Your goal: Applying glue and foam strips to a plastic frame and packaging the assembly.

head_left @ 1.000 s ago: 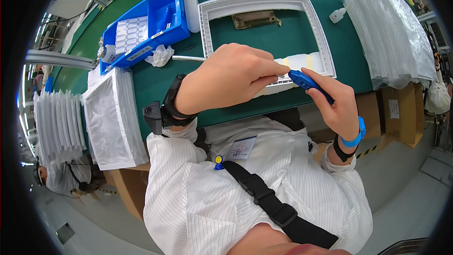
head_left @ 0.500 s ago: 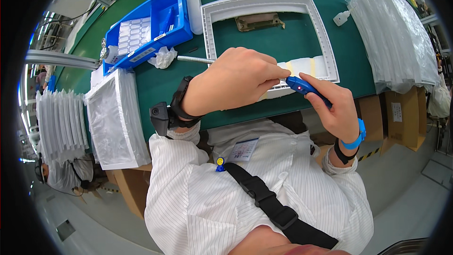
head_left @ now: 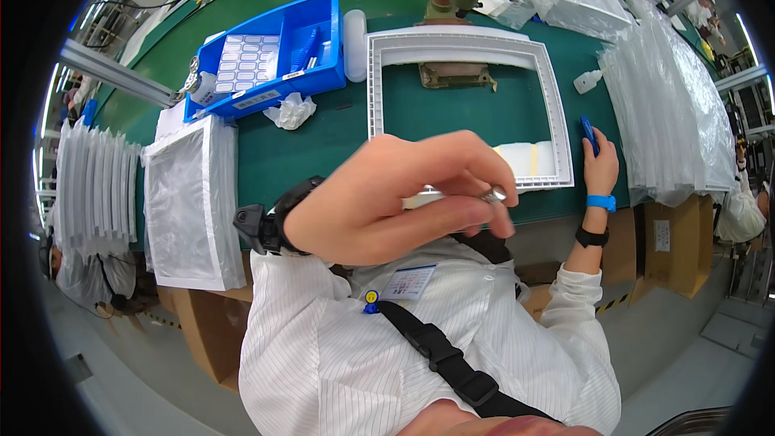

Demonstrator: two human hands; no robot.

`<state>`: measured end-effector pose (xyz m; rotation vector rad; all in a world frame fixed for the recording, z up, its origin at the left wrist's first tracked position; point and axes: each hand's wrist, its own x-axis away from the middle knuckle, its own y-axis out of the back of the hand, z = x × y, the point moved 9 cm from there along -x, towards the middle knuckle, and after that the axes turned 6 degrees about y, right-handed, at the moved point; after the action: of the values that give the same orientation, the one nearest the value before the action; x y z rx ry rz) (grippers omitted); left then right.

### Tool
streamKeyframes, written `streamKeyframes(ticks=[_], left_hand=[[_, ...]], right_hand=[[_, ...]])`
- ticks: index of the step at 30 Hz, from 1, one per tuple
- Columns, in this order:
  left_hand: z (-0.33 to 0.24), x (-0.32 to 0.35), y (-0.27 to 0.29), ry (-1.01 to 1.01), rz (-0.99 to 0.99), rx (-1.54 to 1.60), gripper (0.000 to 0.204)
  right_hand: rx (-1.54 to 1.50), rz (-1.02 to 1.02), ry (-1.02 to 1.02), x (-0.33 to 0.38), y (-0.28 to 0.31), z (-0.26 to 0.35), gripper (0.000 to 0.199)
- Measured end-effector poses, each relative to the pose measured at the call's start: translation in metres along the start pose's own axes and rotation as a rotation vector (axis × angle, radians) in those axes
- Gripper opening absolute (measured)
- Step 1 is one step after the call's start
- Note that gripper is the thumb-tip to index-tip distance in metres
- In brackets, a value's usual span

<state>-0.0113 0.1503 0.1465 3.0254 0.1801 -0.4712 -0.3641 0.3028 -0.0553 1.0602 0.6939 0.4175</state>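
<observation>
The left hand [head_left: 387, 198] is raised close to the camera, its fingers curled and pinched around a small shiny metal piece [head_left: 494, 193] at the fingertips; what the piece is cannot be told. The right hand [head_left: 599, 168] rests on the bench [head_left: 307, 153] and is closed around a small blue tool [head_left: 589, 134], just beside the right rail of the white rectangular frame [head_left: 460, 44]. The frame lies flat on the bench beyond the left hand, with pale yellowish pads [head_left: 525, 160] at its near right corner.

Risks are judged as follows. The metal piece is held by fingertips only, above the person's lap and the bench edge; a slackened pinch would let it drop out of reach. The near rail of the frame is hidden behind the raised hand, so contact there could be misjudged.

Compared with half a second ago, the left hand has been lifted off the frame toward the camera, and the right hand has been moved from the near rail outward to the right rail.

Farther to the left, a blue bin [head_left: 266, 52] and a bagged white stack [head_left: 190, 202] are noted.
</observation>
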Motion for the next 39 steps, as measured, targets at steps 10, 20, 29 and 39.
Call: streamKeyframes(ticks=[10,20,29,39], left_hand=[[0.05,-0.025,-0.018,0.141,-0.031,-0.006,0.017],[0.062,-0.033,-0.022,0.098,-0.08,-0.204,0.028],[0.083,-0.033,-0.042,0.182,0.038,-0.395,0.021],[0.125,-0.001,-0.065,0.331,0.003,-0.495,0.019]], right_hand=[[-0.789,-0.283,0.064,0.065,0.099,0.087,0.022],[-1.188,0.479,0.233,0.124,0.068,0.181,0.025],[-1.055,0.467,0.224,0.135,0.068,0.162,0.025],[-1.043,0.676,0.242,0.153,0.036,0.162,0.019]])
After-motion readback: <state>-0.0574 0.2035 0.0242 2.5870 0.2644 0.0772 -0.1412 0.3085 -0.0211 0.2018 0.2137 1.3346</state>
